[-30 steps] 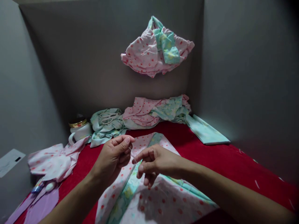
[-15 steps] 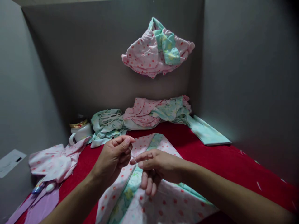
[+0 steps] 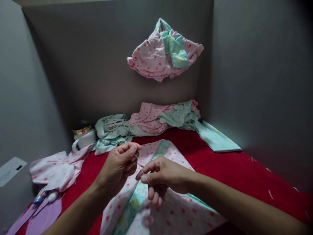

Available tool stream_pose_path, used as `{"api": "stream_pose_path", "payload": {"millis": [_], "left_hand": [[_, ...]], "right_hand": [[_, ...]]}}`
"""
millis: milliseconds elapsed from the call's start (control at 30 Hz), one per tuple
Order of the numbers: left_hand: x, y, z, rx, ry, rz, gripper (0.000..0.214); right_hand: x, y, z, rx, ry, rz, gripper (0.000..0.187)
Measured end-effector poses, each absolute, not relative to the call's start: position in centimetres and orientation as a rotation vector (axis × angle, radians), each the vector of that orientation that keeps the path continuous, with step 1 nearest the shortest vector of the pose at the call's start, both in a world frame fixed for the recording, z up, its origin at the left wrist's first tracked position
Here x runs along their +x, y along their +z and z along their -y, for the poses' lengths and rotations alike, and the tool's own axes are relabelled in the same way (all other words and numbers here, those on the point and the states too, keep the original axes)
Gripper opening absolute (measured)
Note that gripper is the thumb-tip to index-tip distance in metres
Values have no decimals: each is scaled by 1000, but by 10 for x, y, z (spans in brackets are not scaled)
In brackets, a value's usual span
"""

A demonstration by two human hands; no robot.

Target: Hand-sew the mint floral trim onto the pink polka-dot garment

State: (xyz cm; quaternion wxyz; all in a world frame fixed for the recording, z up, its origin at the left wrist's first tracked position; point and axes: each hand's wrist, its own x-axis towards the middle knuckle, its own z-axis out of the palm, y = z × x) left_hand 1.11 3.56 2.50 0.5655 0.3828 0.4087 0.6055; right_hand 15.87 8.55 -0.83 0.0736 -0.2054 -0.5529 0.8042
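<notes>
My left hand (image 3: 119, 164) is closed, thumb and forefinger pinched together above a pink dotted and mint fabric piece (image 3: 156, 209) spread on the red cloth. My right hand (image 3: 162, 174) is just to its right, also pinched, with a thin white thread (image 3: 144, 173) running between the two hands. Whether a needle is in my left fingers is too small to tell. Both hands hover a little over the fabric.
A red cloth (image 3: 232, 169) covers the table inside grey walls. Scissors (image 3: 113, 123) lie on a mint cloth at the back, beside a white jar with gold lid (image 3: 83, 135). More pink fabric (image 3: 57, 168) lies left; a fabric bundle (image 3: 166, 49) hangs on the back wall.
My right hand has shifted slightly down and left while its fingers re-pinched the thread. My left hand has stayed nearly still.
</notes>
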Motion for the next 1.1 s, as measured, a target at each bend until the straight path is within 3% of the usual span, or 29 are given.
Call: {"api": "stream_pose_path", "payload": {"millis": [233, 333, 533, 733, 900, 1100], "left_hand": [[10, 26, -37, 903, 1402, -1007, 25], [7, 26, -37, 901, 1385, -1049, 27], [2, 21, -42, 902, 1172, -1200, 32], [-1, 18, -46, 974, 1070, -1308, 17], [-16, 30, -48, 1019, 1132, -1394, 12], [-46, 46, -49, 1040, 1185, -1472, 12]], "right_hand": [[157, -5, -83, -759, 2248, 1790, 10], [157, -1, -88, -836, 2027, 1939, 11], [179, 14, -113, -996, 987, 2195, 21], [201, 21, -134, -1045, 162, 2251, 18], [226, 22, -161, -1336, -149, 2072, 20], [270, 25, -199, -1680, -261, 1792, 20]]}}
